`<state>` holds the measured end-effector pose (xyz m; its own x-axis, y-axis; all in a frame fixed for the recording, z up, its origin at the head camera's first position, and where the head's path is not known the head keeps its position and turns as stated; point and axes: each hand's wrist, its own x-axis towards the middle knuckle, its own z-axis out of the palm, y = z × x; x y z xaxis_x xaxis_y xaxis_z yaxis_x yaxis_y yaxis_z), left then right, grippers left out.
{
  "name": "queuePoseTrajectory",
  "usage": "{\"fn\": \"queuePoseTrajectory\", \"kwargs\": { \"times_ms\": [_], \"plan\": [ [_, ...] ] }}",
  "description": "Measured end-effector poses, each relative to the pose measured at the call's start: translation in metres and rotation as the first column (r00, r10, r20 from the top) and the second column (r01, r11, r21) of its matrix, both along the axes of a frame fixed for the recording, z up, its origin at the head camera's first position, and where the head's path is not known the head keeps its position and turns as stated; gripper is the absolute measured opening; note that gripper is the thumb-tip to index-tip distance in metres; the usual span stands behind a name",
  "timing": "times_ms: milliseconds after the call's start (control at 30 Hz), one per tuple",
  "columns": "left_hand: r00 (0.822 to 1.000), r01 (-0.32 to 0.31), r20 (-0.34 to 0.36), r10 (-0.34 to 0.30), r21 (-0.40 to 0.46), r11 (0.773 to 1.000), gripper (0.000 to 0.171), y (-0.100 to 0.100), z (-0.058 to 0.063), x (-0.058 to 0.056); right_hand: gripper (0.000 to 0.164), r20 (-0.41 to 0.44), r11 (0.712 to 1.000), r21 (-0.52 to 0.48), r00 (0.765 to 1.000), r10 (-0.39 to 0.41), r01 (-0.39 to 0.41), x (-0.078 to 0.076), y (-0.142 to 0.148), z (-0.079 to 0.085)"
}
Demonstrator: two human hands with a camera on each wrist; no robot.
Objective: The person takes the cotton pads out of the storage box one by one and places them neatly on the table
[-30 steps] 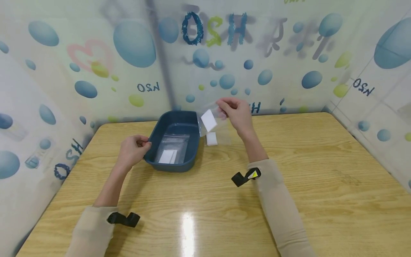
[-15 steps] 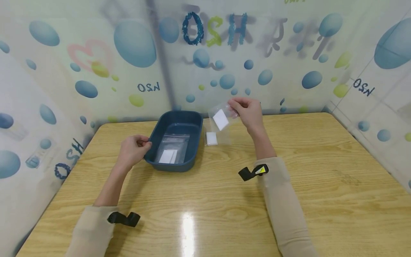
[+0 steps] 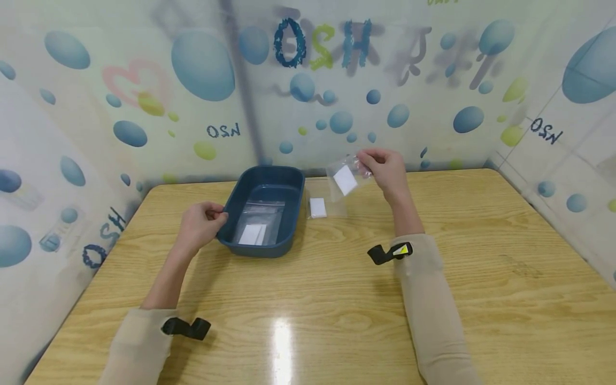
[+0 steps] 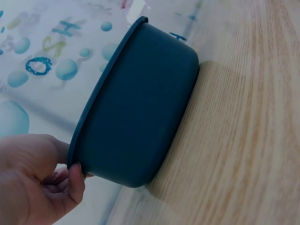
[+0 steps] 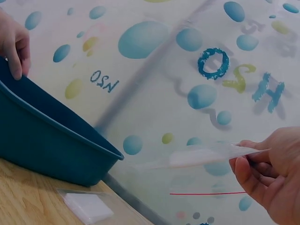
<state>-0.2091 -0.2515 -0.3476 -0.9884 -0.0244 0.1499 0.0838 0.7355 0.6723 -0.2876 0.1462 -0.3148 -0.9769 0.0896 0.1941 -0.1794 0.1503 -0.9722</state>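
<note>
Bubble-print wall [image 3: 409, 80] w/ backwards H2O lettering runs behind a wood-grain table [image 3: 337, 310], light glaring off its near edge.

L hand [image 3: 199, 227]: thumb & fingers pinching the rim of a dark blue tray [image 3: 260, 251] at its near-left side. L wrist cam shows the grip on the rim, w/ the tray's outer side facing that cam. Tray sits on the table, left of ctr, near the wall.

Inside the tray, towards its near end, lies clear plastic bagging [image 3: 269, 214] w/ white pieces [image 3: 252, 234] in it; can't tell if it's 1 bag or several stacked.

R hand [image 3: 387, 171]: thumb & fingertips pinching the upper right corner of a small clear bag [image 3: 339, 188], held up in the air, tilted, to the right of the tray & apart from it. White square [image 3: 345, 179] inside. R wrist cam catches this bag nearly edge-on, w/ a thin red line [image 5: 206, 193] just below; can't tell what it belongs to.

Another clear bag [image 3: 337, 208], w/ its own white insert [image 3: 317, 207], lies flat on the table just beside the tray's right side.

Beige sleeves [image 3: 139, 347] on both arms, black straps [image 3: 185, 328] at the cuffs.
</note>
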Motion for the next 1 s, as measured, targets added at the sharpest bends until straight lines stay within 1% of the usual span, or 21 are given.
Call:
{"fn": "queuePoseTrajectory", "kwargs": {
  "times_ms": [300,667,800,1000],
  "plan": [
    [1.0,0.001,-0.003,-0.001,0.007,1.0,0.029,-0.001,-0.001,-0.001,0.036,0.038,1.0,0.0,0.999,-0.002,0.002,-0.003,0.013,-0.008],
    [1.0,-0.002,-0.001,0.002,0.018,1.0,0.029,0.001,0.001,-0.001,0.04,0.092,0.996,0.074,0.994,0.052,-0.059,-0.007,0.025,-0.024],
    [1.0,0.001,-0.006,-0.001,0.012,1.0,0.029,0.001,0.001,0.0,0.042,0.129,0.995,0.051,0.989,0.076,-0.083,-0.009,0.031,-0.028],
    [1.0,0.004,0.001,-0.004,0.012,1.0,0.03,0.0,0.0,-0.001,0.042,0.19,0.994,0.036,0.977,0.098,-0.106,-0.009,0.037,-0.03]
  ]
}}
